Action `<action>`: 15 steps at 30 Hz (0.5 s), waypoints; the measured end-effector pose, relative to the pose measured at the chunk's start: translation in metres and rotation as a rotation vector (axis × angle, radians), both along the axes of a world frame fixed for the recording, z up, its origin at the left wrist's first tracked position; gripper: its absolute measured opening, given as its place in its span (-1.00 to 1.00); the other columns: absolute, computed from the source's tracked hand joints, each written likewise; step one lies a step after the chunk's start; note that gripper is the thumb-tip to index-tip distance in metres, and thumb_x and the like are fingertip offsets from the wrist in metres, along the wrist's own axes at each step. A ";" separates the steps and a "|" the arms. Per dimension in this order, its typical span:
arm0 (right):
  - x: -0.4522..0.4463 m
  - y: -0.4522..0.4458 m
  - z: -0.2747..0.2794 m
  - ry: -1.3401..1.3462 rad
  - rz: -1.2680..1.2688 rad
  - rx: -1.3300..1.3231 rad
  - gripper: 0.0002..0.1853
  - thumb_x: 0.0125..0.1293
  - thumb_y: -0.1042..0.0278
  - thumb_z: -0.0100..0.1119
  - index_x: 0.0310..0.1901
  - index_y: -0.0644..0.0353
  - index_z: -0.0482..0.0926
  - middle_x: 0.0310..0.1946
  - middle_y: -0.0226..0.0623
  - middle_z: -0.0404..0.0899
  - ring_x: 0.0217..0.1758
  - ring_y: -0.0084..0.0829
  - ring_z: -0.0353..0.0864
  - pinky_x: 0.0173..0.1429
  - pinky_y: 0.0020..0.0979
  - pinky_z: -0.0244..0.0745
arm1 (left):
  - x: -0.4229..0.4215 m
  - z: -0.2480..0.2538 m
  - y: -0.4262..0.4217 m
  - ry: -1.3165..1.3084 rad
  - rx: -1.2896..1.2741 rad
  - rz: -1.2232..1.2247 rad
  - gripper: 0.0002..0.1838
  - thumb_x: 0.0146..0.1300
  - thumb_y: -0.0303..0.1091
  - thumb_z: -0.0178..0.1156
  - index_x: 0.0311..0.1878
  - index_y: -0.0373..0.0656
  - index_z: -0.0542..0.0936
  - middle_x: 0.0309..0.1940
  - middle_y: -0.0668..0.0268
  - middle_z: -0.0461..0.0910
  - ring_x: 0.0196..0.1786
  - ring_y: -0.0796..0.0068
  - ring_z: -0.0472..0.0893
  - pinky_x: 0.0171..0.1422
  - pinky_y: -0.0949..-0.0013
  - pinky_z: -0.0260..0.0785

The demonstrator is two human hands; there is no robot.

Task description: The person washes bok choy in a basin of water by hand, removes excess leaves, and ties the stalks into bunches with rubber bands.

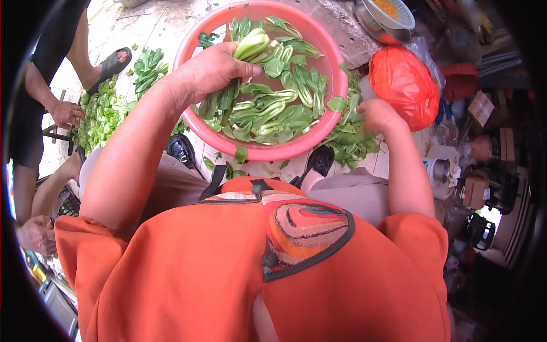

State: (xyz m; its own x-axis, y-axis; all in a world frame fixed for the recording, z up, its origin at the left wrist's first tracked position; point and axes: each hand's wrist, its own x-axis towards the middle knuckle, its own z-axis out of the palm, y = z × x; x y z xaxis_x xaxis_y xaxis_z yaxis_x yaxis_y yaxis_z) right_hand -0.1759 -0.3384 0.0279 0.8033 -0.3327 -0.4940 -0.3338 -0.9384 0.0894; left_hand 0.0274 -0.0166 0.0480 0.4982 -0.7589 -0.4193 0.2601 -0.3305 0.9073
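Observation:
A pink basin (341, 91) of water holds several loose bok choy plants (285, 108) with green leaves and pale stems. Over its upper left part, my left hand (216, 71) is closed around a bok choy (254, 47), its pale stem end pointing up and right. Outside the basin's right rim, my right hand (380, 115) has curled fingers beside a pile of green leaves (353, 139) on the floor. Whatever those fingers grip, if anything, is too small or hidden to name.
A red plastic bag (404, 85) stands right of my right hand, below a metal bowl (367, 20) and a white basket (401, 14). Left lie more bok choy (149, 68) and a leaf heap (102, 117), near another person's hand (66, 114). Clutter fills the right side.

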 end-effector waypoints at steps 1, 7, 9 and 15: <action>-0.015 -0.003 -0.012 0.005 0.048 -0.063 -0.76 -0.02 0.43 0.24 -0.25 0.19 0.65 -0.26 -0.03 0.64 -0.11 -0.08 0.64 0.03 -0.17 0.52 | 0.007 -0.003 0.000 -0.049 -0.010 0.019 -0.74 0.25 -0.34 0.29 -0.03 -0.18 0.54 -0.47 0.47 0.47 -0.46 0.67 0.43 -0.36 0.53 0.32; 0.022 0.039 -0.029 0.082 -0.105 0.079 -0.57 0.00 0.37 0.27 0.00 0.12 0.61 -0.07 -0.03 0.59 0.06 -0.09 0.58 0.18 -0.19 0.46 | 0.012 0.020 -0.004 -0.069 -0.117 0.163 -0.80 0.24 -0.27 0.31 -0.25 -0.13 0.51 -0.53 0.46 0.45 -0.50 0.64 0.43 -0.38 0.52 0.32; 0.034 0.045 -0.046 0.178 -0.128 0.153 -0.54 0.01 0.37 0.27 0.04 0.11 0.59 -0.02 -0.04 0.56 0.10 -0.09 0.56 0.21 -0.20 0.44 | 0.010 0.029 -0.004 -0.125 -0.179 0.190 -0.80 0.23 -0.26 0.31 -0.30 -0.13 0.51 -0.54 0.46 0.44 -0.50 0.63 0.43 -0.38 0.51 0.32; 0.077 0.065 -0.118 -0.089 0.095 0.382 -0.50 0.08 0.32 0.23 0.13 0.09 0.52 0.04 -0.07 0.50 0.13 -0.06 0.53 0.22 -0.18 0.44 | 0.019 0.035 0.001 0.005 -0.218 0.365 -0.78 0.23 -0.26 0.30 -0.34 -0.16 0.50 -0.55 0.44 0.44 -0.52 0.61 0.43 -0.38 0.50 0.33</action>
State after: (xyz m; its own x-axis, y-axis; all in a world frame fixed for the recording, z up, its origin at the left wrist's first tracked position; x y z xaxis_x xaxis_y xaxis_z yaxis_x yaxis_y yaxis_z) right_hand -0.0991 -0.2736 -0.0903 0.8670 -0.0610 -0.4946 -0.2347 -0.9255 -0.2972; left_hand 0.0462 -0.0157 0.0828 0.7489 -0.6047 -0.2711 0.3287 -0.0164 0.9443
